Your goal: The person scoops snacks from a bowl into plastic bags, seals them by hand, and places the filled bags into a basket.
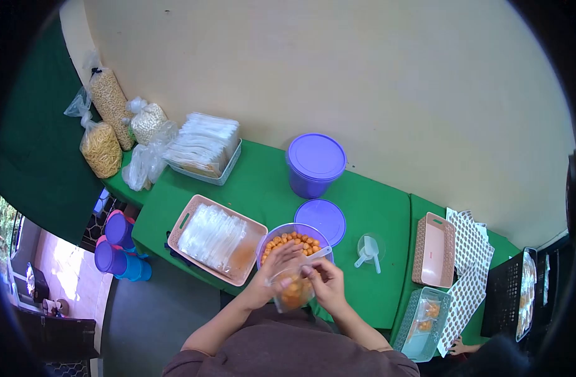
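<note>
Both hands are together over the front edge of the green table, around a small clear bag with orange-brown balls in it. My left hand lies along the bag's left side, its fingers closed round it. At the bag's upper right edge, my right hand pinches the plastic. Just behind the hands stands a purple tub full of orange-brown balls, with a white scoop handle across its right side. A pink basket of clear empty bags is to the left.
Behind are a lidded purple bucket, a purple lid and a basket of packets. Snack sacks stand far left. Scoops, a pink tray and a green basket lie right, near another person's hand.
</note>
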A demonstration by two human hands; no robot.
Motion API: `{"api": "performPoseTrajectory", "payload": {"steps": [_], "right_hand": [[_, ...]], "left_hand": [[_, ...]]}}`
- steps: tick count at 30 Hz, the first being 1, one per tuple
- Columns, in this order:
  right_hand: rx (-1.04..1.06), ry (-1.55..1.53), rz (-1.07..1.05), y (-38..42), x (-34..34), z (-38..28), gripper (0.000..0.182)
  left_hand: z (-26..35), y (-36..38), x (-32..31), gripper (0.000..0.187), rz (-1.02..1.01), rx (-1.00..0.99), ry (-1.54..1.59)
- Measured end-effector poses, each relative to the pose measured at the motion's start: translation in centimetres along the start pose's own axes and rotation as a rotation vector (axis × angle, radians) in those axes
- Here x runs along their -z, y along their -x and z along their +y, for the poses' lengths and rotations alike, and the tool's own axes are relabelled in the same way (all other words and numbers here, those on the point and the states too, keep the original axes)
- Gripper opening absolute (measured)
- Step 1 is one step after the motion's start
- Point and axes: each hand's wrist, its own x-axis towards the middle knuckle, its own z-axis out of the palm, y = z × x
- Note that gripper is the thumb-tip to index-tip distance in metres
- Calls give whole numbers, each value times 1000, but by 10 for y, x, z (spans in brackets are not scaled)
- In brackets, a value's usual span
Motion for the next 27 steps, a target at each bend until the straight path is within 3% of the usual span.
{"api": "performPoseTrajectory", "payload": {"steps": [1,3,4,5,6,10,11,13,18,20,23,27], "right_hand": [[2,-2,-5,-1,-1,-3,14],[-38,-217,219,-2,-2,-14,10],[-55,-172,247,-2,-1,-16,12],[-55,-173,247,-1,3,-13,12],[34,31,260,0,9,-9,12],[187,559,240,0,15,-26,12],[187,560,242,0,18,-24,12],[-35,640,47,-1,23,-17,12],[-95,681,56,2,27,-12,12],[-79,644,168,3,24,-14,14],[-143,766,-29,4,28,-2,15],[-153,754,21,1,26,2,16]], "left_hand": [[-1,2,-2,67,4,-3,-3],[-2,7,-6,72,16,104,-150],[-9,10,-5,72,18,104,-150],[-20,11,-2,72,-61,268,-187],[-31,14,1,73,-140,432,-224],[-58,23,-19,63,-187,538,-17],[-60,23,-23,63,-189,537,-17],[-66,25,-28,60,-171,793,372],[-83,27,-27,56,-185,826,359],[-91,29,-25,52,-125,855,442],[-78,27,-30,52,-129,881,454],[-92,27,-24,50,-89,882,553]]}}
